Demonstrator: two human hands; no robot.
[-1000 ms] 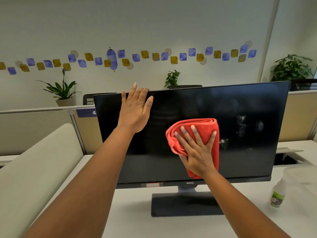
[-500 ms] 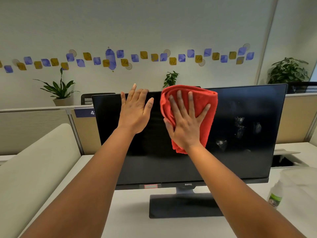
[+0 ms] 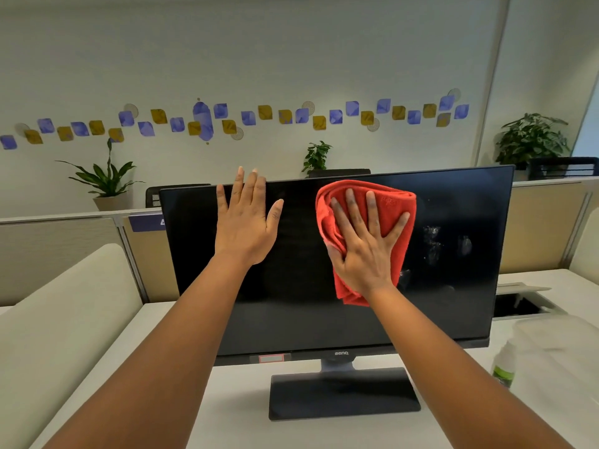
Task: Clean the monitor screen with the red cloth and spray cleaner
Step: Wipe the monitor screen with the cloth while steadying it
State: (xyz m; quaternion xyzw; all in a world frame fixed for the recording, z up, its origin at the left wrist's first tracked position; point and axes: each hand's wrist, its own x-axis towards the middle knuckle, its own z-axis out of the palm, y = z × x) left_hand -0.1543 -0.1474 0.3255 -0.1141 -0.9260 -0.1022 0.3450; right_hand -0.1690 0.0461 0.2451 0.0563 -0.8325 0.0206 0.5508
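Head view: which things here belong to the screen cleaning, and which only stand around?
For the job:
monitor screen
red cloth
spray cleaner
right hand
left hand

Standing around:
potted plants
wall stickers
partition

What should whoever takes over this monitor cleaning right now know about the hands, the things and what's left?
Left hand: flat, fingers straight, bracing the monitor near its upper left edge.
Right hand: fingers spread, pressing the folded red cloth against the upper middle of the screen.
Spray bottle: standing on the desk, lower right, untouched.
Done: screen sprayed, judging by the wet marks; the part left of the cloth shows none.
Left: wet smears right of the cloth need wiping, then the lower right area.
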